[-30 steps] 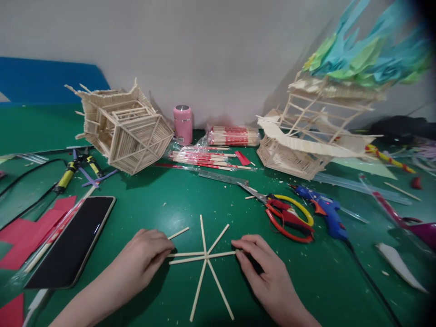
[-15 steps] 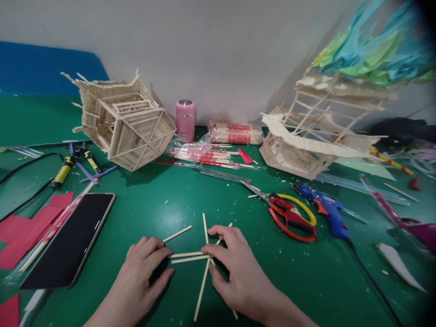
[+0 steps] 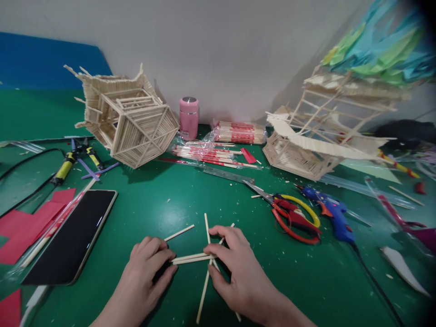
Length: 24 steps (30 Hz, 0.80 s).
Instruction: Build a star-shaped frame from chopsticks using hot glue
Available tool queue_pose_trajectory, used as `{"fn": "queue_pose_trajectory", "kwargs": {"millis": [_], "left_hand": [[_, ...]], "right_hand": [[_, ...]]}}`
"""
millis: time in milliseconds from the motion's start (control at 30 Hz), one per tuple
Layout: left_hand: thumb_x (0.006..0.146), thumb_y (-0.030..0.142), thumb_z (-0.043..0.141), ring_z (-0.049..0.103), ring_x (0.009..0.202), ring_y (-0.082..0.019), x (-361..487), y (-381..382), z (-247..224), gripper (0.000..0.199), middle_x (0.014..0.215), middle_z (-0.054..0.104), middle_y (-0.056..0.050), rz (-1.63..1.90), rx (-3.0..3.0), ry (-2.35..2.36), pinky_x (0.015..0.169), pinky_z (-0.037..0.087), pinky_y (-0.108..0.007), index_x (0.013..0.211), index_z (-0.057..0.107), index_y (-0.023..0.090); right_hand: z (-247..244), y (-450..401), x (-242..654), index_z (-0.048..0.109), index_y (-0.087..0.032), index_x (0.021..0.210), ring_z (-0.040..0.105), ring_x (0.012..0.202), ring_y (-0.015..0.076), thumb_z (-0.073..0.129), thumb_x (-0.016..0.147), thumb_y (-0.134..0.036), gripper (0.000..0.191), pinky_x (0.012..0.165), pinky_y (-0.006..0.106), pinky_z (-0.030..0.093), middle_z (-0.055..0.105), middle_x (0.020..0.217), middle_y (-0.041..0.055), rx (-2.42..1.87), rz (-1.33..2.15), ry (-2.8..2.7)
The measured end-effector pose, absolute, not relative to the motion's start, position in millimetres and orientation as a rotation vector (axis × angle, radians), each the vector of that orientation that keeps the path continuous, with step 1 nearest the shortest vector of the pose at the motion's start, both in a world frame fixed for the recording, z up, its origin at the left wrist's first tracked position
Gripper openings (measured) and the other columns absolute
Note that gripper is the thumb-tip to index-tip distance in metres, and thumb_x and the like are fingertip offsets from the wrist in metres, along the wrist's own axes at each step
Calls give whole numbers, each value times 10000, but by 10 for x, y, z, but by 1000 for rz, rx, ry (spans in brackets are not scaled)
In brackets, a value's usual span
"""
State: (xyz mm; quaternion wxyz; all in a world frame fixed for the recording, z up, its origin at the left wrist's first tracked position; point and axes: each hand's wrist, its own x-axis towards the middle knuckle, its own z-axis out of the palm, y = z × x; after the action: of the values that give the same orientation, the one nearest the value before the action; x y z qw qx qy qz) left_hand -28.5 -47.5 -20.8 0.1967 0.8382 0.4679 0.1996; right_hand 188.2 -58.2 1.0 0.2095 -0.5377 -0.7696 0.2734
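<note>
Several thin wooden sticks (image 3: 203, 290) meet in a star shape on the green table. My right hand (image 3: 235, 268) covers the right of the meeting point, its fingertips pressed on the sticks there. Two of the sticks (image 3: 190, 259) run close together to the left, almost touching at their left ends. My left hand (image 3: 150, 268) pinches those ends between thumb and fingers. Another stick (image 3: 179, 232) sticks out from behind my left hand, pointing up and right; its lower end is hidden.
A phone (image 3: 71, 236) and red paper (image 3: 37, 227) lie left. Scissors (image 3: 293, 218) and a blue glue gun (image 3: 335, 213) lie right. Behind stand two stick models (image 3: 136, 122) (image 3: 299, 150), a pink bottle (image 3: 189, 118) and bundled sticks (image 3: 238, 132).
The left ends of the two side-by-side sticks have come closer together, and my left thumb and fingers have closed on them. The whole view has shifted slightly.
</note>
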Motion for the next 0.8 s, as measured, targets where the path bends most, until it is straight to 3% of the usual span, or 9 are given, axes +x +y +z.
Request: {"fn": "queue_pose_trajectory", "kwargs": {"millis": [800], "left_hand": [[806, 291, 498, 522, 758, -185, -329, -480, -229, 100, 813, 555, -36, 590, 2368, 1303, 654, 435, -314, 836, 578, 238]], "right_hand": [[19, -665, 2101, 568, -207, 959, 386, 1082, 260, 502, 717, -117, 266, 877, 436, 376, 435, 1133, 95, -1545, 623, -2090]]}}
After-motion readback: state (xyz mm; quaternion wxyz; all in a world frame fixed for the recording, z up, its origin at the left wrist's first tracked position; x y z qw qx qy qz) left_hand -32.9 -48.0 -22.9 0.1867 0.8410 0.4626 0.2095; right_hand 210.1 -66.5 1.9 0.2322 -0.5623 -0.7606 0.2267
